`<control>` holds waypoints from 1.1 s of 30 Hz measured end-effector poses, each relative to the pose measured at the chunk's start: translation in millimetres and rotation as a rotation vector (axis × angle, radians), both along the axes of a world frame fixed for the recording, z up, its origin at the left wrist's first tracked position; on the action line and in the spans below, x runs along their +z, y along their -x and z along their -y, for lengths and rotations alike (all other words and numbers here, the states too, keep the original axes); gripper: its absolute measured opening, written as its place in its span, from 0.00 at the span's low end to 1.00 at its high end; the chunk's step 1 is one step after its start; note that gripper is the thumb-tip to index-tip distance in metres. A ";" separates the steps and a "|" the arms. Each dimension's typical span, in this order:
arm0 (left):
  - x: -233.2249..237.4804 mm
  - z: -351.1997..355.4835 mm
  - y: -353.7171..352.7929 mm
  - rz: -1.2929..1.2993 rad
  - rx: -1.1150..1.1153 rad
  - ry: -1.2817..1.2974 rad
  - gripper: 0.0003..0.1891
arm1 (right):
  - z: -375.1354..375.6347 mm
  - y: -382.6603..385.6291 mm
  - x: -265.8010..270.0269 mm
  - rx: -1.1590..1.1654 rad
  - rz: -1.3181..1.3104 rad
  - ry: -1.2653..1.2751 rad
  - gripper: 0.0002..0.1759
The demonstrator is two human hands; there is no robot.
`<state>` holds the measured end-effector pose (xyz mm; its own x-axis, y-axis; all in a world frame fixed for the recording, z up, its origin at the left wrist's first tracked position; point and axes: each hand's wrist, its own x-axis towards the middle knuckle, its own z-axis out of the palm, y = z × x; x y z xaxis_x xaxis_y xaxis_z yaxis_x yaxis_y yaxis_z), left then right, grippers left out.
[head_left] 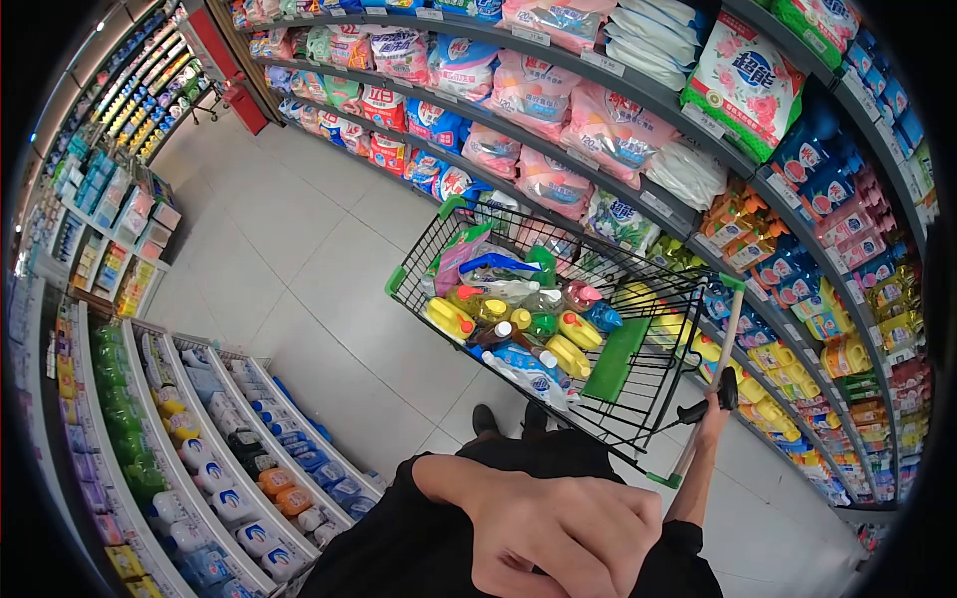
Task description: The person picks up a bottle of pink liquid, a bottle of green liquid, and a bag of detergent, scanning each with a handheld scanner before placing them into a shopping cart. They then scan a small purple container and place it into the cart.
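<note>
Close to the camera at the bottom, my left hand (568, 533) is raised with its fingers curled in; whatever it may hold is hidden. My right hand (714, 417) is closed round the handle of a wire shopping cart (653, 374) with green corners. A black object (728, 389) sits on the handle by this hand. Inside the cart lie several bottles, among them a yellow bottle (449, 317), a green bottle (541, 264) and a blue-and-white pack (528, 367). A pink-and-green pack (461, 254) leans at the cart's far end.
Long curved shelves (558, 60) of detergent bags and bottles run close along the cart's right side. Lower left, another shelf unit (214, 389) holds bottles. Grey floor tiles (319, 259) lie between them. A red object (245, 105) stands at the far end.
</note>
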<state>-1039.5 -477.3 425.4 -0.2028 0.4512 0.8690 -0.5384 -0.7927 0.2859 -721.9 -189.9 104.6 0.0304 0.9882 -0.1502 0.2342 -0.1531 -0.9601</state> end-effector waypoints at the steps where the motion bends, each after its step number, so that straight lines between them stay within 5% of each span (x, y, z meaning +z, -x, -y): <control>1: 1.0 0.1 0.1 0.004 0.011 0.003 0.13 | -1.4 -1.9 -2.4 0.000 0.000 0.001 0.14; 15: -4.9 -11.3 -10.6 -0.075 0.092 0.032 0.06 | 3.7 6.8 5.1 -0.031 -0.036 -0.020 0.15; 21: -16.9 -0.5 -17.9 -0.077 -0.147 0.043 0.13 | 4.7 6.2 7.1 -0.029 -0.020 -0.015 0.15; 26: 0.9 -0.1 19.7 -0.475 -0.259 0.053 0.18 | -1.1 -5.3 0.5 0.015 0.056 0.014 0.17; 30: -19.0 6.0 -17.6 -0.210 -0.276 0.065 0.20 | 0.8 0.8 0.0 0.007 -0.004 -0.009 0.17; 33: -12.9 3.8 -34.1 -0.171 -0.499 0.086 0.23 | 2.1 5.0 1.7 -0.008 -0.029 -0.011 0.17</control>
